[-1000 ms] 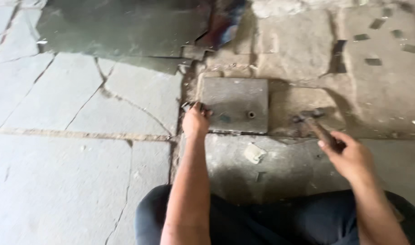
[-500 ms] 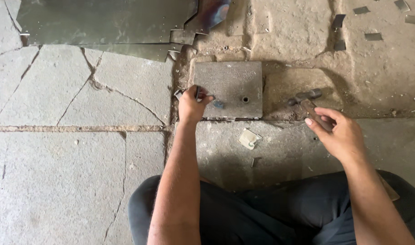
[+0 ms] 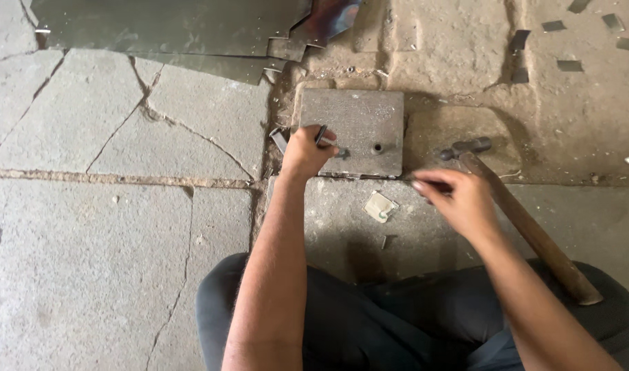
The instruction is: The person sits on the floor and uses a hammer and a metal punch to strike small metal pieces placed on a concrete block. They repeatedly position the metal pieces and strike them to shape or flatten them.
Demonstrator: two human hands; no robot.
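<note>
Left hand (image 3: 306,150) at the near-left corner of the square metal block (image 3: 352,130), fingers pinched round a small dark punch (image 3: 320,135) held over a little metal piece (image 3: 341,154) on the block's near edge. Right hand (image 3: 457,199) just near-right of the block, fingertips closed on something too small to make out. Hammer (image 3: 513,209) resting right of the block, handle under that wrist. Risky bit, probably: punch tilted, so a glancing hit could skid it off or catch those pinching fingers.

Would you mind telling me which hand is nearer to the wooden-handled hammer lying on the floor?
The right hand: it sits just left of the wooden-handled hammer, against its handle. The left hand rests on the grey metal block, farther left.
</note>
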